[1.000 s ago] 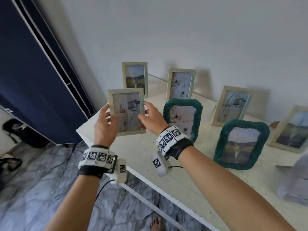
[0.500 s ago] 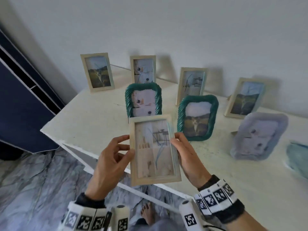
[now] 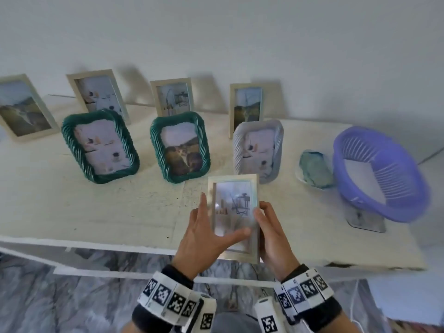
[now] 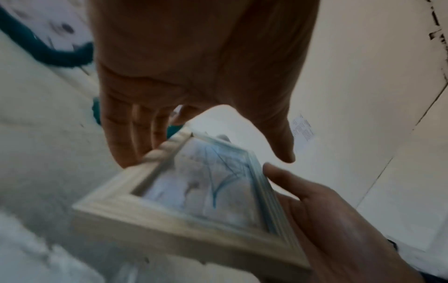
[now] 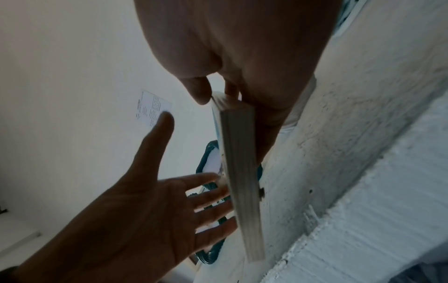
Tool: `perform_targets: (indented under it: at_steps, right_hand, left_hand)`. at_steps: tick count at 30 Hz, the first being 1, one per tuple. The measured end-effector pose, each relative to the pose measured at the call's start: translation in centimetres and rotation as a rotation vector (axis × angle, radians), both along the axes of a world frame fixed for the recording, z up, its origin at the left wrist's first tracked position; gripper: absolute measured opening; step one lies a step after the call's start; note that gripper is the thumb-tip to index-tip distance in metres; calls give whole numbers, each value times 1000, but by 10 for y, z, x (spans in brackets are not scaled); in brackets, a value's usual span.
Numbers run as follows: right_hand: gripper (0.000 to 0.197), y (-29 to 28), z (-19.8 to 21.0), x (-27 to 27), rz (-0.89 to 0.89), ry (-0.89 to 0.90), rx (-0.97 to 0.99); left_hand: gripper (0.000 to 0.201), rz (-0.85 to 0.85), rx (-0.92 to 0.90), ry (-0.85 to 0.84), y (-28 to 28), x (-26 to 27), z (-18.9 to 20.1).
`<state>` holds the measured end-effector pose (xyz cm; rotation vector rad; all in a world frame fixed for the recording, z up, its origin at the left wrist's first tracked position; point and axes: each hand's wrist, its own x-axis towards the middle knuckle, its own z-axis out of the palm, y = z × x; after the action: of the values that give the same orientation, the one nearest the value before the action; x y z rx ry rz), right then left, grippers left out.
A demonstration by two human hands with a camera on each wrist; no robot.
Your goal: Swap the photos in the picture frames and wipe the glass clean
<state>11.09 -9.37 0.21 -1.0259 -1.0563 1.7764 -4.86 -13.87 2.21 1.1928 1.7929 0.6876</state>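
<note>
A light wooden picture frame [image 3: 233,207] with a furniture photo hangs tilted over the table's front edge. My right hand [image 3: 274,236] pinches its right side, thumb on the front and fingers behind, as the right wrist view shows [image 5: 242,38]. My left hand [image 3: 201,236] has straight, spread fingers touching the frame's left edge, and its thumb reaches across in front of the lower glass. In the left wrist view the frame [image 4: 194,201] lies between the left fingers [image 4: 130,134] and the right hand [image 4: 327,220]. The frame's back is hidden.
On the white table [image 3: 96,212] stand two green rope frames [image 3: 101,145] [image 3: 180,147], a white rope frame [image 3: 259,150] and several wooden frames along the wall [image 3: 171,97]. At the right are a blue-green cloth [image 3: 314,171] and a purple basket [image 3: 379,174].
The frame has come from the table's left corner, down and to the right, to its front edge. My left hand has loosened from gripping it to straight fingers. The view has swung right.
</note>
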Motion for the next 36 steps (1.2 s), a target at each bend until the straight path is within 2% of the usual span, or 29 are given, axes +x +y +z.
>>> perform_targets:
  at_steps: [3, 6, 12, 15, 17, 20, 22, 28, 32, 36]
  right_hand:
    - [47, 0, 0, 14, -12, 47, -78]
    - [55, 5, 1, 25, -51, 81, -194]
    - [48, 22, 4, 41, -66, 49, -267]
    - [43, 26, 9, 48, -95, 14, -275]
    - [37, 29, 8, 54, -150, -87, -212]
    - [23, 33, -2, 68, -192, -331, -40]
    - [19, 35, -7, 77, -171, -453, 43]
    - [25, 43, -34, 94, -70, -839, 288]
    - [24, 43, -39, 96, -12, -917, 365]
    - [23, 38, -47, 99, -4, -906, 441]
  left_hand:
    - [139, -8, 40, -93, 6, 30, -4]
    - [134, 24, 131, -192, 8, 43, -9]
    - [122, -151, 230, -325, 6, 52, -14]
    - [116, -127, 269, -358, 7, 52, -15]
    - [98, -35, 282, -416, 9, 45, -18]
    - [42, 156, 310, -546, 14, 34, -24]
    - [26, 239, 306, -512, 18, 31, -28]
    - [12, 244, 188, -198, 28, 37, -58]
    - [14, 223, 223, -58, 29, 45, -72]
    - [17, 200, 248, 39, 26, 47, -82]
